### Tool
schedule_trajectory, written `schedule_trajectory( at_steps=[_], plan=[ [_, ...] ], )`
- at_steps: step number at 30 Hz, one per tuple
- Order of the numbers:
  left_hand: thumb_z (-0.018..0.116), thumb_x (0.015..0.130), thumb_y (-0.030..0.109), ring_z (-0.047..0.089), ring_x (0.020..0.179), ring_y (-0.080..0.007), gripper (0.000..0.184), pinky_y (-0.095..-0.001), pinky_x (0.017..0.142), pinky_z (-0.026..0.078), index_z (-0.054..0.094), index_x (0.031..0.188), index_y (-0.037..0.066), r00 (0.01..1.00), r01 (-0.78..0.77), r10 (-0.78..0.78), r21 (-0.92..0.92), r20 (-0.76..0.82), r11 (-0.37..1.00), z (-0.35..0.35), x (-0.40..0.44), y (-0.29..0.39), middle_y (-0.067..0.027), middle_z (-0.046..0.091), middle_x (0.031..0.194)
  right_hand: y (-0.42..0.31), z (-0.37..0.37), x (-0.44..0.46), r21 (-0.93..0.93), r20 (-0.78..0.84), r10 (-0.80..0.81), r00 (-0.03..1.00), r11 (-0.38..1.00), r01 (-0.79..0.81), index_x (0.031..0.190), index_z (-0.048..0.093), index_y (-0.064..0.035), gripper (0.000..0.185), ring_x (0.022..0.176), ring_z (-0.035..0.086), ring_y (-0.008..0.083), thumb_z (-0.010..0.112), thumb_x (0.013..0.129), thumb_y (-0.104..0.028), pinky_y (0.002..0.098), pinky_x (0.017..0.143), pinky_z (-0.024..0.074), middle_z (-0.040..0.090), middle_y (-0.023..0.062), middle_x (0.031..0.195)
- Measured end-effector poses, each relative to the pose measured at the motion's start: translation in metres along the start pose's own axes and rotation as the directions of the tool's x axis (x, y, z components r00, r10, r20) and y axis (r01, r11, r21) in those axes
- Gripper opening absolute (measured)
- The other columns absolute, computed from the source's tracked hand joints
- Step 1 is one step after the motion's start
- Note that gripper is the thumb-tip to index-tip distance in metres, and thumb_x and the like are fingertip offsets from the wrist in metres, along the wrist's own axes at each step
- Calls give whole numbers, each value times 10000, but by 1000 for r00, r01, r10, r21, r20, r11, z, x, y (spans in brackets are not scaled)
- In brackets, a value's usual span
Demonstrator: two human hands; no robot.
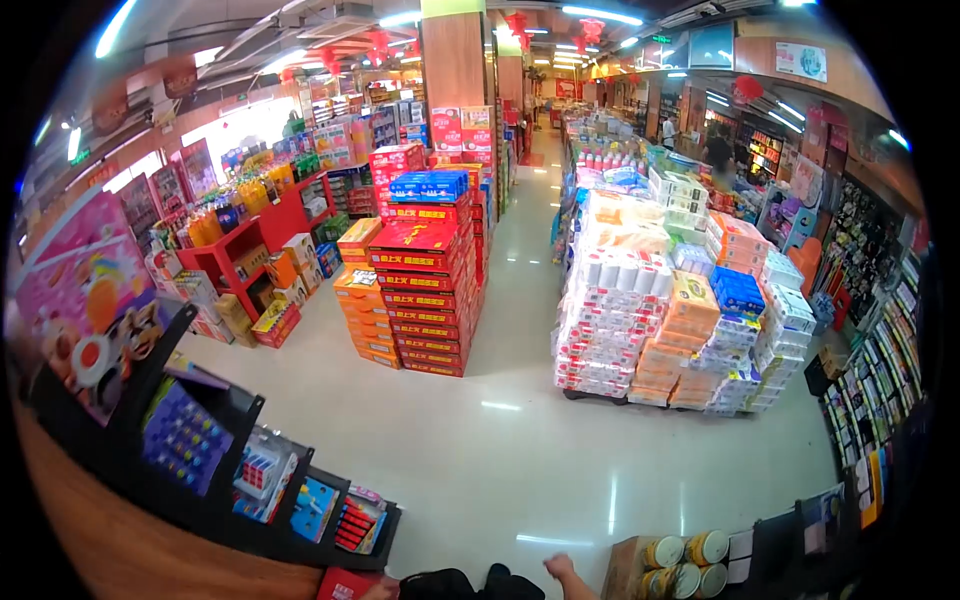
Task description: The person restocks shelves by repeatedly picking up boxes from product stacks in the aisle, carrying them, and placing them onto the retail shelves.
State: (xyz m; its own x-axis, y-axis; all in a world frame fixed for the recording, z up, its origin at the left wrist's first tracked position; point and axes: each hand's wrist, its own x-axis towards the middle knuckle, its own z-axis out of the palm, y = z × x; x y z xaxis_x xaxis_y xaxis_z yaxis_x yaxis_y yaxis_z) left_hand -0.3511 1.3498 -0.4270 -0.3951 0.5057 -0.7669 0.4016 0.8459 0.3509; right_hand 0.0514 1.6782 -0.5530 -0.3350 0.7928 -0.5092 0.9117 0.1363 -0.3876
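My left hand (pixel 380 591) shows only in part at the bottom edge. It is right beside a red item with pale print (pixel 343 585), and its fingers are mostly cut off, so I cannot tell whether it grips that item. To the right, my right hand (pixel 557 566) hangs with the fingers curled in, and nothing shows in it. Between the hands are my dark-clothed legs (pixel 440 584) and one dark shoe (pixel 497 573). Several yellow-and-white cans (pixel 685 567) in a cardboard box stand near my right hand.
Ahead rise stacked red drink cartons (pixel 425 300) and, right of the aisle, tall piles of tissue packs (pixel 610 310). A black shelf (pixel 310 480) with toys runs along the left. Another rack (pixel 880 380) lines the right. Glossy floor (pixel 500 430) lies between, and two distant people appear.
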Motion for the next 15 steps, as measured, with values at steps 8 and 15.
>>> schedule_trajectory(
  at_steps=[8,15],
  plan=[
    [524,902,356,638,1031,-414,432,-503,897,494,675,1063,-15,985,170,-159,-196,71,966,-61,80,63,-256,671,1080,-192,-181,165,601,-228,-91,969,770,214,1017,675,2,352,688,678,180,709,819,-287,338,631,544,700,106,763],
    [543,883,348,648,1004,-417,422,-505,874,505,692,1026,-20,991,86,-69,-148,115,985,-172,239,164,-249,682,1061,-100,-125,253,186,344,251,905,926,-328,979,688,-20,353,650,667,206,689,844,-346,376,641,549,693,99,730]
  ],
)
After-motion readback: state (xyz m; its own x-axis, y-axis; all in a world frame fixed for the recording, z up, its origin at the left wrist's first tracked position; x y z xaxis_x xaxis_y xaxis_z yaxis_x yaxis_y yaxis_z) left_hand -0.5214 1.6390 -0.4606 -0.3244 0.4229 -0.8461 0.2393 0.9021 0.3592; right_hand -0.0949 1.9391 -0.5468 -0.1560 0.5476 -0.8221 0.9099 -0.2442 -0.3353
